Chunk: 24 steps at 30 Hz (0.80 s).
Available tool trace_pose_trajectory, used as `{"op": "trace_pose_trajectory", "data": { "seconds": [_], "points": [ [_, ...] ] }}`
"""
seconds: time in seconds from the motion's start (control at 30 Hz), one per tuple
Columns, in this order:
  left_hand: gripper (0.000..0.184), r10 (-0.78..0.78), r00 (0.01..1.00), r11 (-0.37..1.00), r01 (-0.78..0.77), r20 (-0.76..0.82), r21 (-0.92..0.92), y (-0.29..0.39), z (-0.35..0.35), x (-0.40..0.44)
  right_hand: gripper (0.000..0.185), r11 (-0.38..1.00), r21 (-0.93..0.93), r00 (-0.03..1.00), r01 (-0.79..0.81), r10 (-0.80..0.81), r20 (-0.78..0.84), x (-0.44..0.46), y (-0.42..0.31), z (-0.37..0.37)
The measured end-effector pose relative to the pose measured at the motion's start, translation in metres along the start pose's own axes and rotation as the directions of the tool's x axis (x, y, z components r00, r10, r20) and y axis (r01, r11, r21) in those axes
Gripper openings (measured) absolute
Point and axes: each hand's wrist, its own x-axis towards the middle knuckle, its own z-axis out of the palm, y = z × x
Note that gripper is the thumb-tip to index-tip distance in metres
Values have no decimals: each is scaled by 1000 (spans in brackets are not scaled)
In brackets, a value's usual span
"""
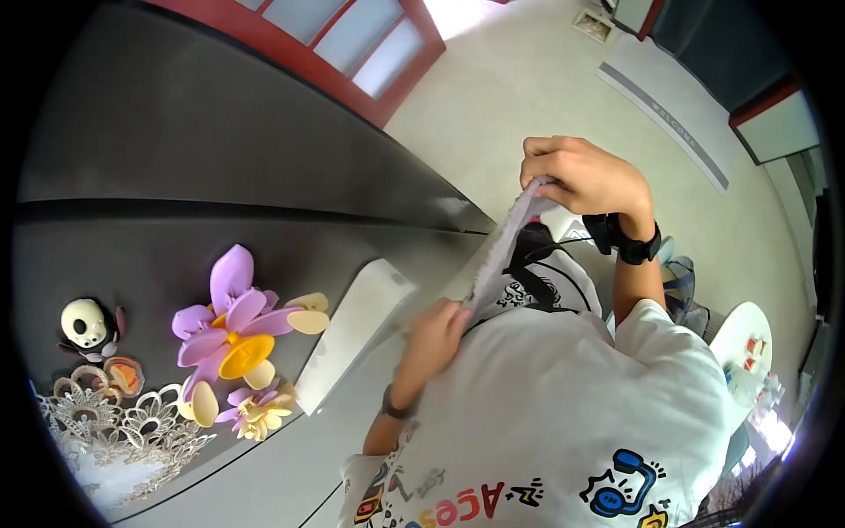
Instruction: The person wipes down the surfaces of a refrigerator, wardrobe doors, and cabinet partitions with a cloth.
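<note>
A thin, pale grey sheet-like piece (503, 251) with a rough edge stretches between my two hands. My right hand (585, 172) pinches its upper end, with a black band on the wrist. Slightly blurred, my left hand (433, 339) is closed on its lower end. Behind and below the piece is a white item with black straps and a dark print (554, 277), partly hidden. What the piece is made of cannot be told.
A dark cabinet-like surface (220, 132) fills the left side. Purple and yellow flowers (233, 330), a lace cloth (114, 440), a small panda-like figure (85, 323) and a white box (356, 330) are on the left. A welcome mat (669, 114) lies on the floor.
</note>
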Motion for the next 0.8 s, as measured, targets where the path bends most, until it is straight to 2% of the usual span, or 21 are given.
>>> {"op": "trace_pose_trajectory", "data": {
  "seconds": [0.03,0.13,0.17,0.27,0.3,0.4,0.5,0.6,0.63,0.73,0.8],
  "points": [
    [13,-6,1000,1000,6,12,-24,2,1,0,16,1000,22,1000,17,-17,5,5,1,-5],
    [15,6,996,993,-16,-84,-113,25,8,15,16,966,158,978,207,-205,-24,27,5,-18],
    [18,49,992,997,-56,-117,-61,30,9,22,18,927,231,955,297,-293,-52,35,4,-23],
    [20,-67,994,997,63,-86,-48,37,20,46,18,821,280,867,497,-485,-118,61,10,-39],
    [23,-52,997,998,49,-63,-47,39,23,57,16,806,267,848,528,-515,-123,70,15,-44],
    [27,-94,983,987,72,-158,-144,41,41,88,16,781,152,786,606,-617,33,97,32,-61],
    [43,-95,928,993,65,-360,-94,75,46,128,13,735,186,719,653,-678,152,117,46,-78],
    [51,-165,924,976,104,-345,-190,79,62,170,17,667,221,622,711,-744,245,135,58,-94],
    [44,-209,876,942,62,-435,-329,90,64,185,18,640,234,584,732,-766,269,142,64,-97],
    [31,-287,766,920,54,-576,-387,78,87,204,17,592,327,527,737,-805,271,161,80,-100],
    [22,-187,676,973,27,-713,-229,86,82,212,15,555,378,507,741,-831,226,169,86,-108]
  ]
}}
